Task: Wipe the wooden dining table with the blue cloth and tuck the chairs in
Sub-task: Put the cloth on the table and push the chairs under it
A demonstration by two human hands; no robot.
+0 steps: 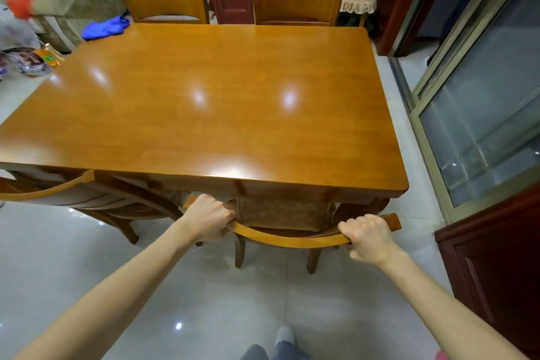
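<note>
At the near edge of the glossy honey-coloured wooden worktop [204,96], both hands are clamped on the curved top rail of the wooden dining chair with the brown cushion [280,212]: left hand [209,218] wrapped round the left end, right hand [366,238] round the right, each grip fully clenched. Seat's already mostly under. The crumpled blue cloth [105,28] sits just off the far left corner, so wiping looks done to me. Main risk: shove too hard and knuckles get pinched against the worktop edge, or a leg snags the neighbouring wooden chair [87,199] on the left.
</note>
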